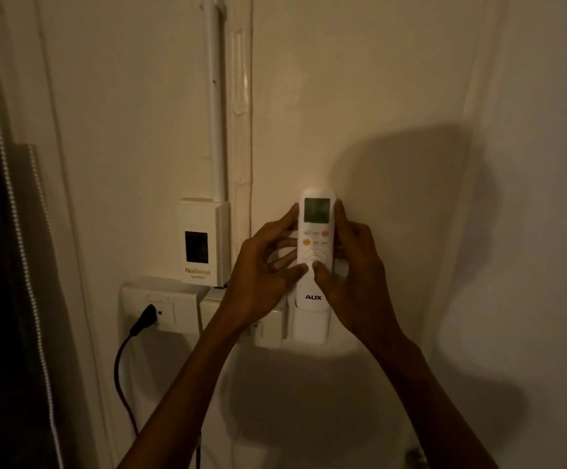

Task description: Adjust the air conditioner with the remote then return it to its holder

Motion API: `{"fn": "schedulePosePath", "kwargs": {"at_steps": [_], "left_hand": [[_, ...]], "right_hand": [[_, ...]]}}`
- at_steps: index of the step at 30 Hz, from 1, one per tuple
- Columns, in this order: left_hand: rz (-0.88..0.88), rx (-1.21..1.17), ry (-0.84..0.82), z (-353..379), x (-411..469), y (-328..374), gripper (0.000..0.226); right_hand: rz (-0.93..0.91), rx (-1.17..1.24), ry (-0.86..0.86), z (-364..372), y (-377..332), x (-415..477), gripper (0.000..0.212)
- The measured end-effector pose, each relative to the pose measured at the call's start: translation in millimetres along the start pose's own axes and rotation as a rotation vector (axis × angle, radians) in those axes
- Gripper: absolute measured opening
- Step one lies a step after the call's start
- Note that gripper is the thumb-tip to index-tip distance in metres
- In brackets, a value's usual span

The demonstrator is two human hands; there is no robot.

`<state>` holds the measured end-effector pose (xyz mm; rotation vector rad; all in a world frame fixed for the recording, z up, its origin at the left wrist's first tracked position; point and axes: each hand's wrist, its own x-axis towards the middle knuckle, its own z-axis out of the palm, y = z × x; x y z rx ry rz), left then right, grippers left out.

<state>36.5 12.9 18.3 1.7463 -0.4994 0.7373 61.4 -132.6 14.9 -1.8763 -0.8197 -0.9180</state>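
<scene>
Both hands clasp remote, seated upright in wall holder.
Left hand (262, 269) and right hand (353, 282) grip remote (315, 245) sides; holder (311, 324) on dim cream wall (393, 96), beside plugged socket (160, 309); switch box (202, 240) apparently adjoining.

The white remote (315, 245) has a green screen, an orange button and black lettering; left of it, a black plug (145, 319) sits in a white socket (160, 299).

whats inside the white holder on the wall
The bottom end of the white AUX remote stands in the wall holder. The holder's front hides how deep it goes. Both hands, left hand and right hand, grip the remote's sides above it.
</scene>
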Motion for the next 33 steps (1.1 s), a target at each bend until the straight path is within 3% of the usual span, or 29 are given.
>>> {"fn": "schedulePosePath", "kwargs": {"at_steps": [9,26,30,33], "left_hand": [[0.055,0.045,0.025,4,-5,-9,0.076],[-0.060,0.009,0.034,11,-37,-14,0.070],[0.011,0.207,0.069,0,-45,-8,0.067],[-0.017,0.212,0.143,-8,-53,5,0.061]], "right_hand": [[-0.008,-0.033,0.024,5,10,-9,0.077],[0.147,0.054,0.050,13,16,-51,0.065],[0.186,0.074,0.032,3,7,-55,0.066],[0.238,0.063,0.032,-8,-1,-54,0.064]]}}
